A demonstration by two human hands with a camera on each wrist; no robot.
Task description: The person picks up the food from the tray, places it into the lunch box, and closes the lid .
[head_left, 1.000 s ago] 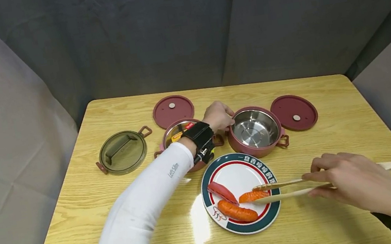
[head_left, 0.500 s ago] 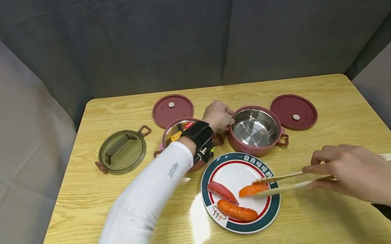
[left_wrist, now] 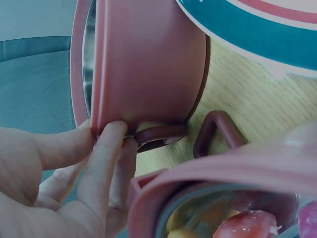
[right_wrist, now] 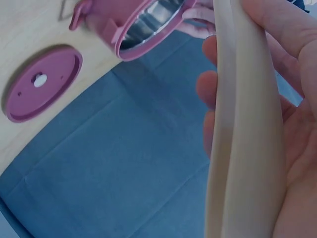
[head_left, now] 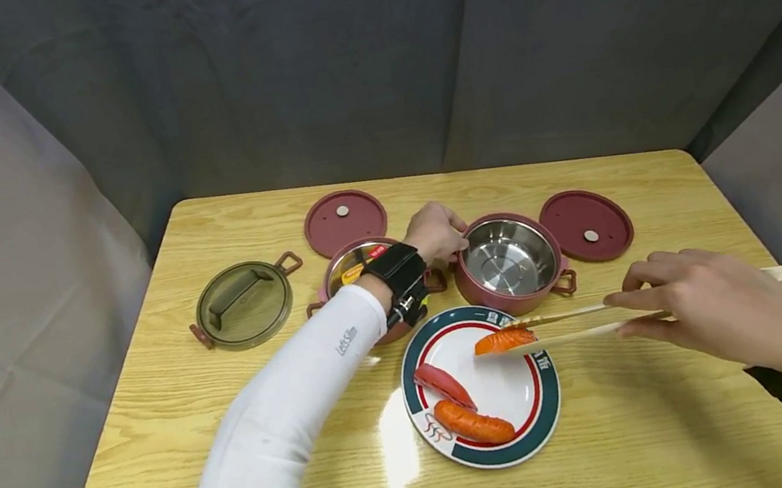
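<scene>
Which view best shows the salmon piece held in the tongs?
The head view: the salmon piece sits clamped between the tongs in the right hand, above the plate. The right wrist view shows only the tongs' handles; the left wrist view shows none of it.

bench (head_left: 690, 418): yellow woodgrain | plate (head_left: 547, 414): white, teal rim, red ring | pots (head_left: 476, 286): maroon, steel inside | lids (head_left: 606, 213): maroon | tongs (head_left: 577, 324): pale wood | sushi (head_left: 502, 340): orange

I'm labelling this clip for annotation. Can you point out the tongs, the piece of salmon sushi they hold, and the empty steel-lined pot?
tongs (head_left: 577, 323): head view, on the lower wooden arm.
salmon sushi (head_left: 502, 340): head view, on its orange top.
empty pot (head_left: 510, 256): head view, on its bare steel floor.
</scene>
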